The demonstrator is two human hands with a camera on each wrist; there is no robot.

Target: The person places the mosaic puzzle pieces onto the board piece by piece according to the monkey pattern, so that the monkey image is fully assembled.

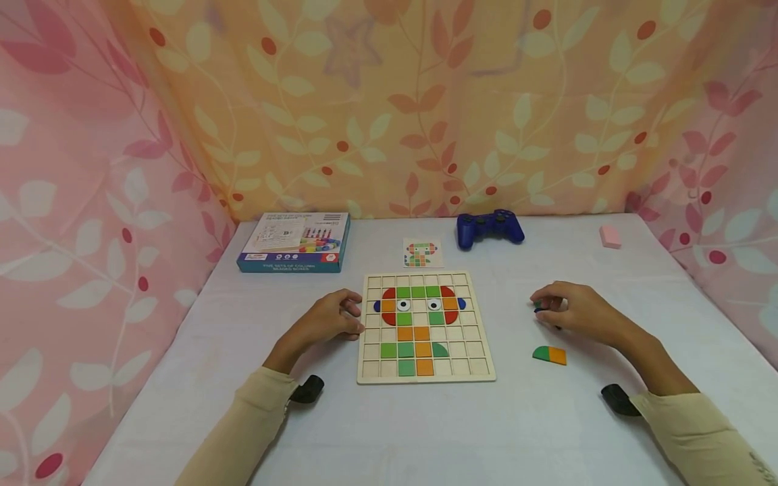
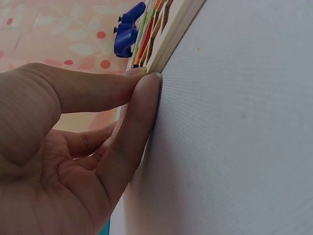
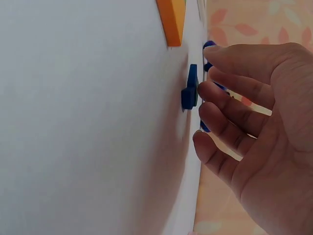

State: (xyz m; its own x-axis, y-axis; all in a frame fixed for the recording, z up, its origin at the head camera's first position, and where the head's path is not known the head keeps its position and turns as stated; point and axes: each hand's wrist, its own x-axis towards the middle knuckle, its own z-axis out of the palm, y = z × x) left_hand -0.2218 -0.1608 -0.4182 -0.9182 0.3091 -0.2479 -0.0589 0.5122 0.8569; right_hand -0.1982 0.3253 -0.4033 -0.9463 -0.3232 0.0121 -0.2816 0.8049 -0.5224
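Observation:
A wooden grid board (image 1: 468,368) lies at mid-table, its tiles forming a face with two eye tiles, red rounded corners, blue ears and a green and orange body. My left hand (image 1: 328,316) is at the board's left edge. Its thumb and a finger, fairly straight, meet that edge in the left wrist view. Right of the board, my right hand (image 1: 577,312) hovers low, fingers loosely bent and spread, fingertips right beside small blue pieces (image 3: 190,93). Those pieces sit on the table, partly covered by the hand in the head view. Nearer me lie a green rounded tile (image 1: 540,353) and an orange tile (image 1: 557,356).
Behind the board lies a pattern card (image 1: 423,253) with a similar figure. A blue game controller (image 1: 489,228) is at the back, a pink block (image 1: 610,237) at the far right. At back left lies a flat box (image 1: 294,243). Patterned curtains (image 1: 389,101) surround the white table.

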